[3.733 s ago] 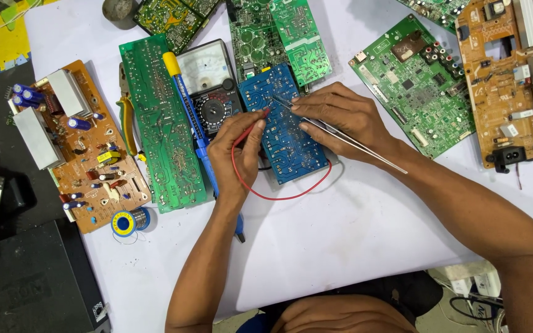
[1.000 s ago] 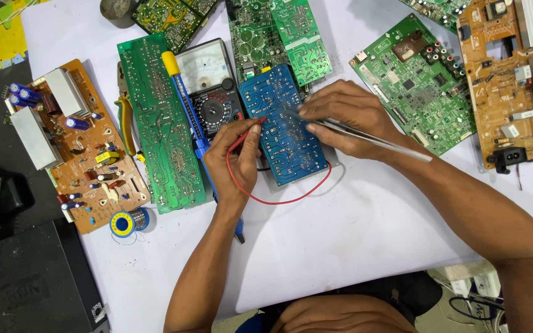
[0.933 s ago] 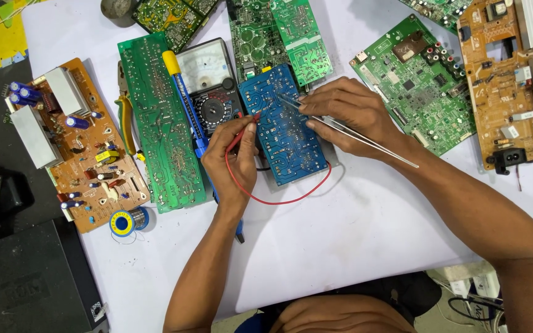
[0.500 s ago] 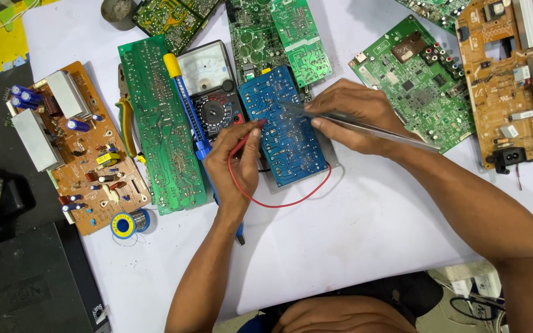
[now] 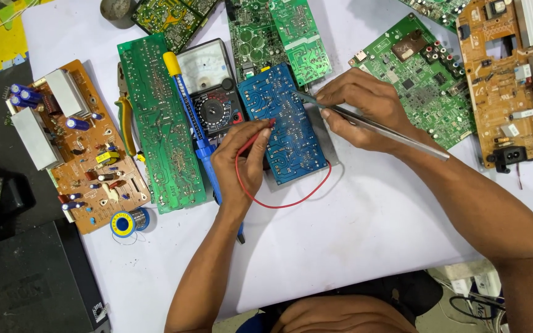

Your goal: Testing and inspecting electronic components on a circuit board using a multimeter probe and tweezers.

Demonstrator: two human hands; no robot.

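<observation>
Hands meet over the blue circuit board (image 5: 282,123) near the bench's far edge; the left hand (image 5: 242,163) pinches a red probe (image 5: 260,131) onto it, the right hand (image 5: 362,108) grips tweezers (image 5: 390,129), tips seemingly touching the board's upper right.

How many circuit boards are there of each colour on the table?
Green boards: 6, such as the long one
Blue board: 1, under both hands
Orange-brown boards: 2, one at the left, one at the right
Total: 9 boards
</observation>
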